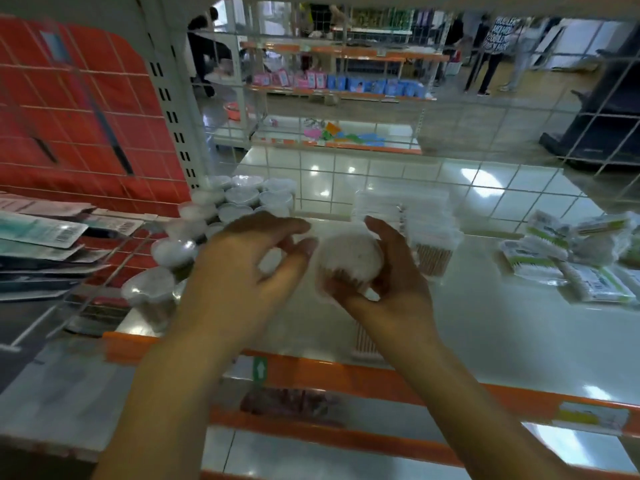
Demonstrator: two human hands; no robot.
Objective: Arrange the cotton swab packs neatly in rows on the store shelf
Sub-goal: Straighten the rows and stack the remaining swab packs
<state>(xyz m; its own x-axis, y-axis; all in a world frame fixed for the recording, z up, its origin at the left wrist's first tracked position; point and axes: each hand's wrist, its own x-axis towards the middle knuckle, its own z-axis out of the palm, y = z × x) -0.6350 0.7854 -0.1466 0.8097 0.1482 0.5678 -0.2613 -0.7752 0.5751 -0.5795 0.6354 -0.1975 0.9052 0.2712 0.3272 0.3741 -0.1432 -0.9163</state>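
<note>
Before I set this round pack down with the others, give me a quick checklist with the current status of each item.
1. Right hand has a grip on the round swab pack: ok.
2. Left hand free to guide, fingers open beside the pack: ok.
3. Rows of round packs at the left of the shelf standing upright: ok.
4. Open slot next to those rows: cannot tell, the left hand hides it.
5. Flat packs at the right lying tidy: not ok, they are heaped.
6. Pack lid closed: cannot tell, blurred.
</note>
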